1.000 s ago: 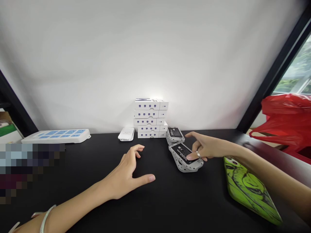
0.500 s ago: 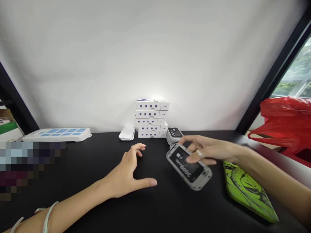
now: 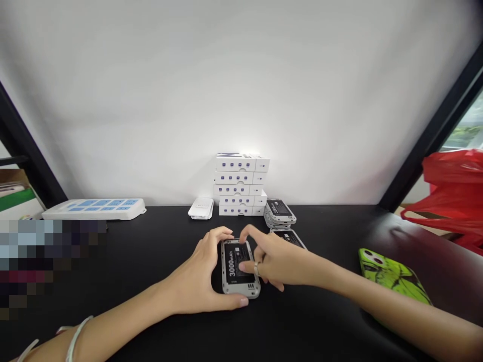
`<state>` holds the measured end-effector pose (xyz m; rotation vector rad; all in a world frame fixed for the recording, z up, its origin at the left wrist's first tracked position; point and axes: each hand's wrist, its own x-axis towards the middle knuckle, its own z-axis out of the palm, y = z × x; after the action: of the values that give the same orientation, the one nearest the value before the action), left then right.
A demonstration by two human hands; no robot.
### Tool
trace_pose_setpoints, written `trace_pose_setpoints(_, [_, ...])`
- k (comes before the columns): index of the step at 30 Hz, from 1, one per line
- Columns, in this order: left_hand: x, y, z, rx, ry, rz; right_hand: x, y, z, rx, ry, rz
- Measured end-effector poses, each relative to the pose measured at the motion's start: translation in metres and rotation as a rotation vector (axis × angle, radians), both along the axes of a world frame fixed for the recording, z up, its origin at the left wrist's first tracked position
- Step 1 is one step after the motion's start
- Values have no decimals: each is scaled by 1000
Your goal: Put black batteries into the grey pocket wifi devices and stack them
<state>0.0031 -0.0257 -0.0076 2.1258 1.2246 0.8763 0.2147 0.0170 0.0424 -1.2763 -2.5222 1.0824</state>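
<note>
A grey open-backed device [image 3: 240, 291] holds a black battery printed "3000mAh" [image 3: 232, 266]. It is at the middle of the black table, battery side up. My left hand [image 3: 196, 279] curves round its left side, fingers at the far edge and thumb along the near edge. From the right, my right hand [image 3: 271, 256] grips the same device, its thumb on the battery and index finger bent at the far right corner. Just behind that hand lies another such device [image 3: 289, 235], partly hidden. A stack of similar devices [image 3: 279, 213] stands farther back.
Several white boxes [image 3: 236, 198] are stacked against the wall. White covers [image 3: 201, 208] lie left of them. A white and blue power strip [image 3: 94, 208] is at the back left. A green-cased phone [image 3: 394, 276] lies at right, near a red plastic bag [image 3: 456, 191].
My right hand has brought the device leftward and turned it roughly upright, into the span of my left hand. The view has shifted slightly, and another device behind shows more clearly.
</note>
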Motion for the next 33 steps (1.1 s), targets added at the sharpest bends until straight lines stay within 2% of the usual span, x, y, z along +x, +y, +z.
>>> trace_pose_setpoints(4, [-2,3,1,-26,9,-35,0,-2,-2,272,-87,44])
trace_pose_setpoints(6, [-3,4,3,-40,28,-44,-1,-1,-4,291,-64,50])
trace_pose_setpoints(10, [-2,1,6,-34,91,-35,-4,3,-6,182,-3,40])
trace_pose_setpoints(16, [7,-5,10,-34,99,13,-7,10,1,-10,-67,17])
trace_pose_setpoints(22, [6,-2,14,-74,125,-12,-6,14,1,-61,-34,26])
trace_pose_setpoints(26, [3,-1,13,-115,144,-42,-4,12,7,3,7,1])
trace_pose_setpoints(28, [2,-1,11,-93,112,-55,-2,12,11,-53,59,61])
trace_pose_setpoints(31, [1,0,5,-33,60,-57,1,16,13,-266,224,151])
trace_pose_setpoints(33, [2,0,2,-10,30,-22,2,20,12,-318,356,98])
